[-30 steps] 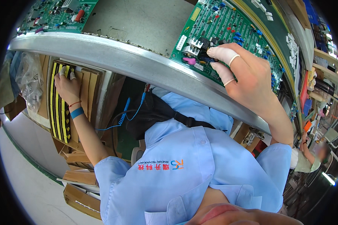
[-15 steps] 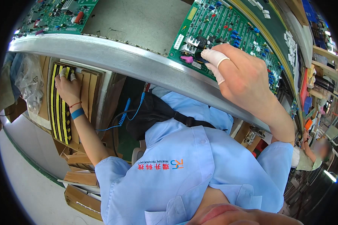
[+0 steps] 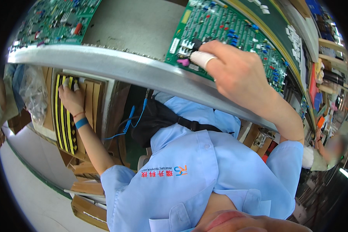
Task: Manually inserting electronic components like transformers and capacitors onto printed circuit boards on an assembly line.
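Observation:
My right hand [image 3: 236, 73] lies on a green circuit board [image 3: 239, 23] that rests on the grey conveyor surface. Its fingertips, one in a white finger cot, close on a small black component [image 3: 196, 44] near the board's front edge, just above a pink part [image 3: 183, 62]. My left hand [image 3: 71, 98] reaches down below the metal rail [image 3: 104, 63] into a cardboard box of black and yellow strips [image 3: 62, 123]. Its cot-covered fingertips touch the tops of the strips; any part between them is hidden. A blue wrist strap [image 3: 81, 123] sits on that wrist.
A second green circuit board [image 3: 54, 19] lies at the far left of the conveyor. A coiled blue cord [image 3: 123, 125] hangs by a black pouch [image 3: 154, 120] at my waist. More cardboard boxes [image 3: 85, 208] stand by the floor. Another person [image 3: 328, 150] works at the far right.
My right hand has slid left and up over the board, its fingers turning down onto the black component. My left hand has stayed at the strips.

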`<act>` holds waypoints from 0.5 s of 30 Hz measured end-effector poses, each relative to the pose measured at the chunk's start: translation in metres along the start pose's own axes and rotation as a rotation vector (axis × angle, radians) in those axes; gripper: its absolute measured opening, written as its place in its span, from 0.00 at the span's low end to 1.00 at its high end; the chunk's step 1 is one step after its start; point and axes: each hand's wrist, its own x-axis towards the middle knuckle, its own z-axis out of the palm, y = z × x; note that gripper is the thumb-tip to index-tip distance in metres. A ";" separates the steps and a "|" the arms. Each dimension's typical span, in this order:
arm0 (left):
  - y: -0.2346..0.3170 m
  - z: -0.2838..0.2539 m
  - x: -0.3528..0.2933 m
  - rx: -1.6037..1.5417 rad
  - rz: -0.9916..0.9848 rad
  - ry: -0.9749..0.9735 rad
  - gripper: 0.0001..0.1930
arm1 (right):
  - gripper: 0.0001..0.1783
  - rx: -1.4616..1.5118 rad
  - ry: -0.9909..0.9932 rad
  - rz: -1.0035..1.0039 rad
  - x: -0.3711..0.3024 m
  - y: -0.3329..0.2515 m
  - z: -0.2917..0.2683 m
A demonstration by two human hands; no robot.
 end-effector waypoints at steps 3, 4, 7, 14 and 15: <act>-0.012 -0.006 -0.006 -0.006 -0.023 -0.047 0.18 | 0.06 -0.002 -0.028 -0.002 -0.004 0.000 0.003; -0.014 -0.008 -0.004 -0.018 -0.011 -0.038 0.18 | 0.06 -0.013 -0.033 -0.002 -0.006 -0.001 0.002; -0.014 -0.026 0.001 0.152 0.017 0.129 0.16 | 0.06 -0.033 -0.042 0.023 -0.008 -0.003 -0.001; 0.080 -0.181 0.011 -1.603 0.369 0.188 0.17 | 0.06 0.066 -0.098 0.037 -0.001 0.008 0.001; 0.087 -0.196 0.004 -1.570 0.333 0.215 0.17 | 0.08 0.059 -0.130 0.043 0.000 0.011 -0.004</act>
